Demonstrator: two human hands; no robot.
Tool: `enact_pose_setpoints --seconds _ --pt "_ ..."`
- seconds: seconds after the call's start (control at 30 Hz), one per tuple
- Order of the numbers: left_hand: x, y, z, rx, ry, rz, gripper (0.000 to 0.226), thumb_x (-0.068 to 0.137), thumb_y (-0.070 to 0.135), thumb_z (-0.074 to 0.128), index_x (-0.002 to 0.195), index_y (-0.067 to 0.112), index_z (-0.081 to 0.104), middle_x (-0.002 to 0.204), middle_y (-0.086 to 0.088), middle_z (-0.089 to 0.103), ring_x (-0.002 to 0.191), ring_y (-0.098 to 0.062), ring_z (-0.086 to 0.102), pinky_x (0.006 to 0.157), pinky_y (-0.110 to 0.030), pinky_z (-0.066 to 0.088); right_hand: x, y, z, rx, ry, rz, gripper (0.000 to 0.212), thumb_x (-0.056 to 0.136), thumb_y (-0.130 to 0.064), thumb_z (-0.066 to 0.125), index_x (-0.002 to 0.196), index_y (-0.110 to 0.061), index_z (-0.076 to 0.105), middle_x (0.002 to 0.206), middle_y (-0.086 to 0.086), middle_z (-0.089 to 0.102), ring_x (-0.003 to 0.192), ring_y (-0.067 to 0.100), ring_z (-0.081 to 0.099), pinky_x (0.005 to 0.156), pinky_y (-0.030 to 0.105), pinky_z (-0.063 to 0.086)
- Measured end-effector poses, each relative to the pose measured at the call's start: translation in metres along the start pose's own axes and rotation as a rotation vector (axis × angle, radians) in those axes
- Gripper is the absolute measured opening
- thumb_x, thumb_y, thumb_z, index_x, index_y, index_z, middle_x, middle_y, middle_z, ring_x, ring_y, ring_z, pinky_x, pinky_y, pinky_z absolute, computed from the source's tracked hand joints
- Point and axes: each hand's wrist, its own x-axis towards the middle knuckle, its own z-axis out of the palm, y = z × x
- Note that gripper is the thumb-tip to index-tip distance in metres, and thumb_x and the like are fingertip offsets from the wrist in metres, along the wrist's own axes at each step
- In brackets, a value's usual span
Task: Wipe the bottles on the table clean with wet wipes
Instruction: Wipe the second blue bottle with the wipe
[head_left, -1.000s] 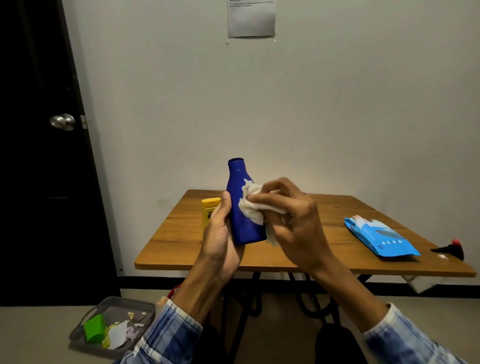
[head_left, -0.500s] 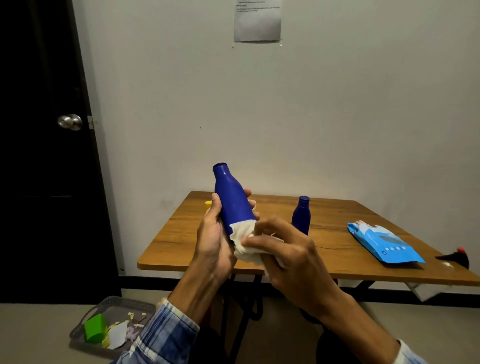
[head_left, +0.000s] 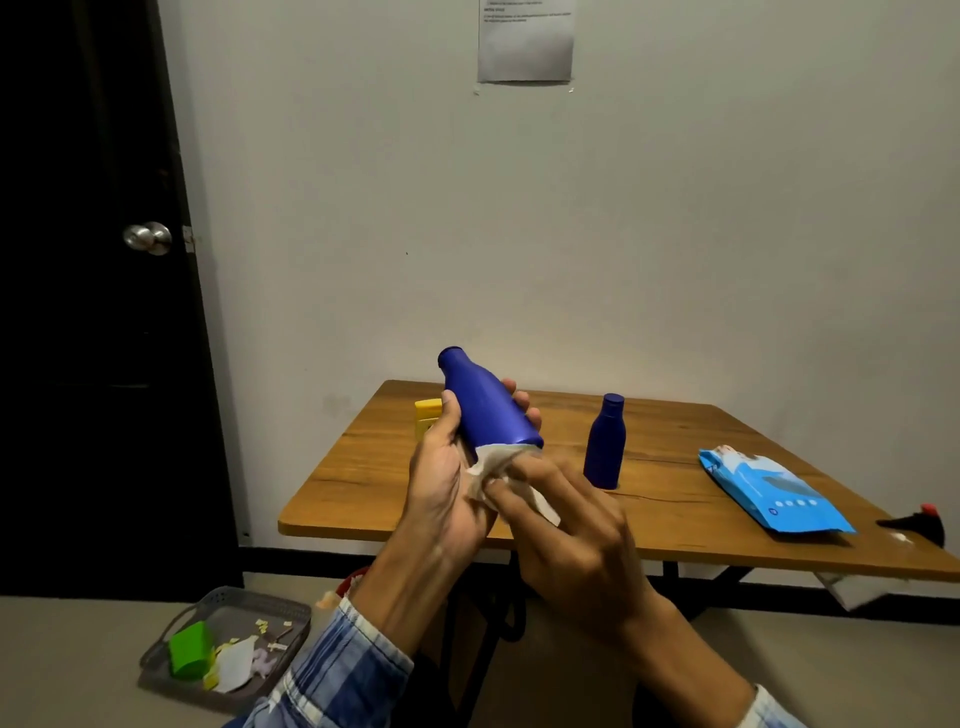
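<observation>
Head view. Large blue bottle (head_left: 488, 410) is held off the table at frame centre, tilted with its neck to the upper left and its base to the lower right. Left hand (head_left: 441, 483) grasps it from the left: thumb lies along the near side and fingertips curl round the far side. Right hand (head_left: 571, 535), just below and right of the base, pinches a white wet wipe (head_left: 493, 467) between thumb and fingers and presses it against the bottle's bottom end. Behind the hands, a wooden table (head_left: 675, 519) carries a small blue bottle (head_left: 605, 441) standing upright right of centre, a blue wipes pack (head_left: 769, 493) lying flat at right, and a yellow container (head_left: 428, 413) partly hidden behind the left thumb. One second earlier the large bottle stood nearly upright and the wipe was up at its shoulder. Half a second ago it was already tilted with the wipe at the base.
</observation>
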Motion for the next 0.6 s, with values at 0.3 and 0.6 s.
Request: enact_pose_setpoints --seconds 0.3,0.6 --pt "0.003 -0.003 -0.004 0.167 0.023 0.112 0.059 0.104 0.045 0.04 0.14 0.0 0.051 0.122 -0.021 0.062 0.102 -0.028 0.066 0.091 -0.041 0.056 0.018 0.01 -0.03 0.133 -0.022 0.263 0.027 0.089 -0.023 0.066 0.106 -0.004 0.073 0.115 0.01 0.065 0.109 0.016 0.062 0.086 0.017 0.053" --pt "0.001 -0.005 -0.01 0.465 -0.061 0.212 0.055 0.104 0.049 0.034 0.134 0.008 0.056 0.128 -0.024 0.066 0.104 -0.033 0.068 0.079 -0.041 0.061 0.025 0.009 -0.028 0.157 -0.155 0.156 0.026 0.094 -0.024 0.058 0.112 -0.008 0.069 0.122 0.007 0.06 0.118 0.016 0.057 0.092 0.021 0.053"
